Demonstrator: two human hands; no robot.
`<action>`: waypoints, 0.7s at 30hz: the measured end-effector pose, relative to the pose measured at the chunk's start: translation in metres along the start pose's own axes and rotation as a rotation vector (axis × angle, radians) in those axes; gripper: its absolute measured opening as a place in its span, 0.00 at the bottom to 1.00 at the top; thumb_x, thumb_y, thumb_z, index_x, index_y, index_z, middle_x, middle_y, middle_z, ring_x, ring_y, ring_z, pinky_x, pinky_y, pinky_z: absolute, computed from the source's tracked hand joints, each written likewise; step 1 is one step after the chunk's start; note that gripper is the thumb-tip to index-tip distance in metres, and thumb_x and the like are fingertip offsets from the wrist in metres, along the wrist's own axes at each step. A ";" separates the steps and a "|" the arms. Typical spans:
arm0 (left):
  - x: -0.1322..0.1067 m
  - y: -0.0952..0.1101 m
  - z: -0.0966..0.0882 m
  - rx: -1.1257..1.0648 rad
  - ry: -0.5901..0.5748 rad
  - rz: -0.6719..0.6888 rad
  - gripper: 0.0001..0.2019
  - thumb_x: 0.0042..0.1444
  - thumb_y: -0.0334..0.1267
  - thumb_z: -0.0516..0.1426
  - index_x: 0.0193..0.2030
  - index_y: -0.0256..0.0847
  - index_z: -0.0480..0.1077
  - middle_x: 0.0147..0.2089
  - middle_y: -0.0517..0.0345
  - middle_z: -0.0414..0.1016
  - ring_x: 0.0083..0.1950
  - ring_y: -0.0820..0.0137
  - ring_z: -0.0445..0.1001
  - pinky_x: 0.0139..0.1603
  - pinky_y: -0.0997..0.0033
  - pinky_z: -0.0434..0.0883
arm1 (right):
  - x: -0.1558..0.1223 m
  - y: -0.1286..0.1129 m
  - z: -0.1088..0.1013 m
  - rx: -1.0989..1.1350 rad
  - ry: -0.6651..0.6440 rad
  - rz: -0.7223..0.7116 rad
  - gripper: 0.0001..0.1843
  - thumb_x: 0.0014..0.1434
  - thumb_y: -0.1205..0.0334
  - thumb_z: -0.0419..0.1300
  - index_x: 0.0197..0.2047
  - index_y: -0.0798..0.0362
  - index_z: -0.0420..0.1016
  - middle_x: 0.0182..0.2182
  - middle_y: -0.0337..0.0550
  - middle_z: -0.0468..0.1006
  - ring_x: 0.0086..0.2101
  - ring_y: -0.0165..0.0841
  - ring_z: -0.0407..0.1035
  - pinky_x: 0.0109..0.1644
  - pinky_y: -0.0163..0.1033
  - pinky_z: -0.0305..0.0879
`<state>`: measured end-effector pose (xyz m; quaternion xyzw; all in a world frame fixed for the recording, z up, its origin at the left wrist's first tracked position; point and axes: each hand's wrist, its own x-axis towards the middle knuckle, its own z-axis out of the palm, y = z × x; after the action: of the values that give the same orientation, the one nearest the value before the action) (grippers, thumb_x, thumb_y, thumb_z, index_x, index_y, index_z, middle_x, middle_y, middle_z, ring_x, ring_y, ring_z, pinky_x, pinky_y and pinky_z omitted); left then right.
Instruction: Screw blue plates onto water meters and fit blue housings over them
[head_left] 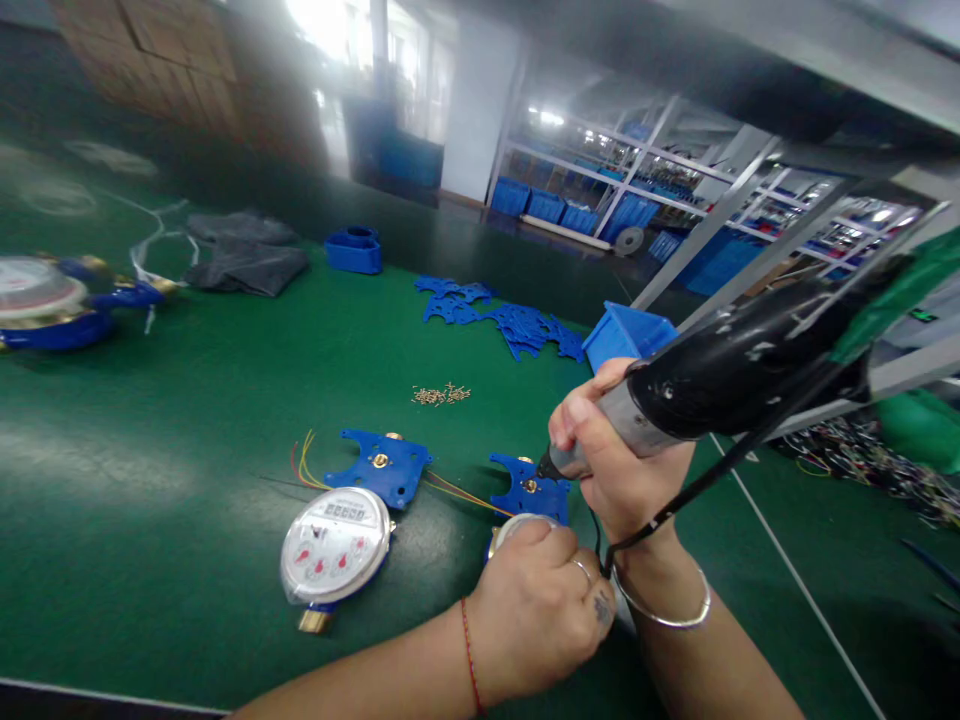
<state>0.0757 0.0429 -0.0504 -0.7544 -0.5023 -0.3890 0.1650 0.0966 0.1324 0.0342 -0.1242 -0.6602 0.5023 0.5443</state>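
Note:
My right hand is wrapped round a black and grey electric screwdriver, whose tip points down at a blue plastic plate with a brass screw. My left hand is closed over a round water meter just below that plate, hiding most of it. To the left lies a second water meter with a white dial, a blue plate above it and thin coloured wires beside it.
The green table carries a small heap of brass screws, a pile of blue plates, a blue bin, a blue holder, dark cloth and another meter at far left. Shelving stands behind.

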 end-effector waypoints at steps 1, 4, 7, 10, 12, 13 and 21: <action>0.000 0.000 0.000 -0.002 0.002 -0.002 0.11 0.59 0.30 0.54 0.26 0.39 0.61 0.25 0.60 0.63 0.28 0.69 0.63 0.26 0.64 0.59 | 0.000 0.000 0.000 -0.001 0.002 -0.003 0.11 0.54 0.66 0.64 0.38 0.50 0.66 0.22 0.31 0.68 0.20 0.25 0.63 0.24 0.33 0.62; 0.001 0.001 -0.001 -0.007 0.011 -0.015 0.11 0.59 0.30 0.54 0.25 0.39 0.61 0.25 0.60 0.62 0.28 0.69 0.62 0.26 0.64 0.58 | -0.001 0.001 -0.001 -0.024 -0.006 0.013 0.14 0.54 0.65 0.64 0.42 0.50 0.65 0.22 0.30 0.68 0.19 0.25 0.62 0.23 0.33 0.61; 0.001 0.001 -0.001 -0.009 0.018 -0.020 0.12 0.60 0.30 0.53 0.24 0.39 0.61 0.24 0.60 0.62 0.28 0.68 0.62 0.26 0.64 0.59 | -0.001 0.000 0.000 -0.028 -0.014 0.009 0.12 0.54 0.66 0.63 0.40 0.51 0.64 0.22 0.30 0.67 0.20 0.25 0.62 0.23 0.32 0.60; 0.000 0.001 0.000 -0.007 0.021 -0.020 0.12 0.61 0.30 0.52 0.25 0.39 0.62 0.24 0.60 0.63 0.28 0.68 0.63 0.27 0.64 0.59 | -0.001 -0.001 0.001 -0.020 -0.006 -0.009 0.10 0.53 0.66 0.63 0.35 0.52 0.63 0.22 0.31 0.66 0.20 0.25 0.62 0.23 0.32 0.60; 0.001 0.001 0.001 -0.006 0.036 -0.015 0.13 0.61 0.30 0.51 0.24 0.39 0.62 0.24 0.60 0.63 0.28 0.68 0.63 0.27 0.64 0.59 | 0.000 -0.001 0.002 -0.017 0.002 0.000 0.10 0.53 0.66 0.62 0.35 0.52 0.63 0.22 0.30 0.66 0.19 0.24 0.62 0.22 0.32 0.60; 0.001 0.001 0.001 -0.005 0.043 -0.012 0.13 0.62 0.29 0.50 0.24 0.39 0.62 0.24 0.60 0.62 0.27 0.68 0.63 0.26 0.64 0.59 | 0.000 -0.001 0.003 -0.017 0.001 0.010 0.11 0.52 0.66 0.62 0.37 0.51 0.64 0.22 0.30 0.67 0.19 0.24 0.61 0.22 0.32 0.59; 0.000 0.002 0.001 0.007 0.050 -0.002 0.14 0.63 0.28 0.48 0.25 0.38 0.62 0.24 0.60 0.62 0.28 0.69 0.62 0.28 0.66 0.61 | 0.001 0.001 0.000 0.013 -0.018 0.075 0.13 0.51 0.64 0.64 0.36 0.52 0.62 0.22 0.30 0.67 0.19 0.24 0.62 0.22 0.32 0.60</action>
<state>0.0775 0.0428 -0.0508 -0.7433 -0.5002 -0.4062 0.1796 0.0960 0.1339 0.0342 -0.1408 -0.6566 0.5278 0.5200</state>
